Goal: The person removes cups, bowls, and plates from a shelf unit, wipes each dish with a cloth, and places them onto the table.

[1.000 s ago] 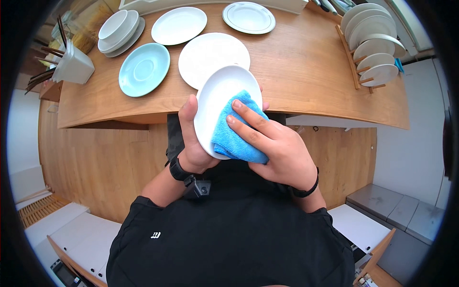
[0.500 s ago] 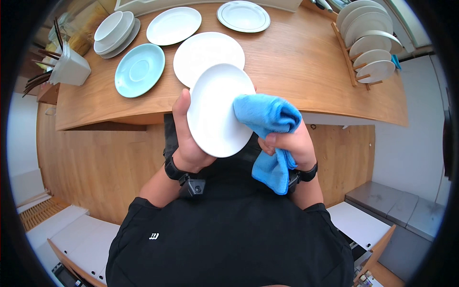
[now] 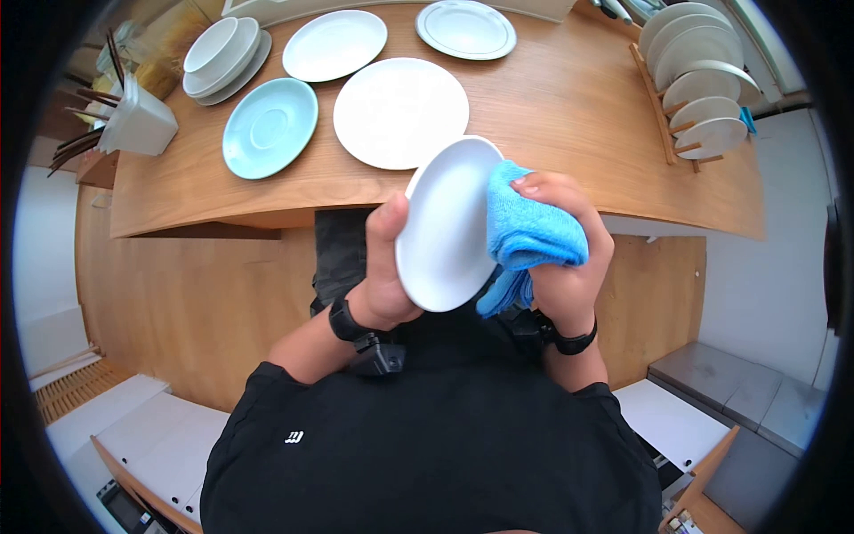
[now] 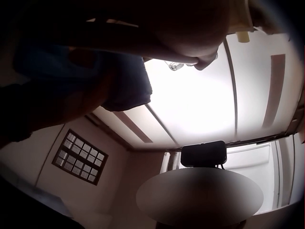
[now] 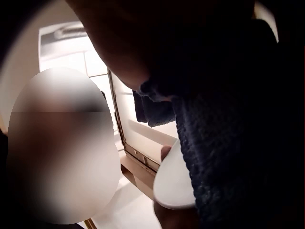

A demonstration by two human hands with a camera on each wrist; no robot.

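In the head view a white oval plate (image 3: 447, 224) is held tilted above the lap by my left hand (image 3: 384, 267), thumb along its left edge and the other fingers hidden behind it. My right hand (image 3: 574, 254) grips a folded blue cloth (image 3: 532, 222), which lies against the plate's right edge, with a loose end hanging below. The right wrist view shows the cloth (image 5: 233, 143) dark and close, beside part of the plate (image 5: 176, 183). In the left wrist view the cloth (image 4: 126, 81) appears in shadow at the upper left.
On the wooden table (image 3: 551, 116) lie a large white plate (image 3: 400, 113), a light blue plate (image 3: 269, 128) and two more plates behind. Stacked bowls (image 3: 213, 49) and a white chopstick holder (image 3: 142, 120) stand left; a wooden rack of plates (image 3: 660, 107) stands right.
My right hand lifted the cloth off the plate's face, swung it right, then brought it back to the right edge. The plate has shifted right and turned more steeply.
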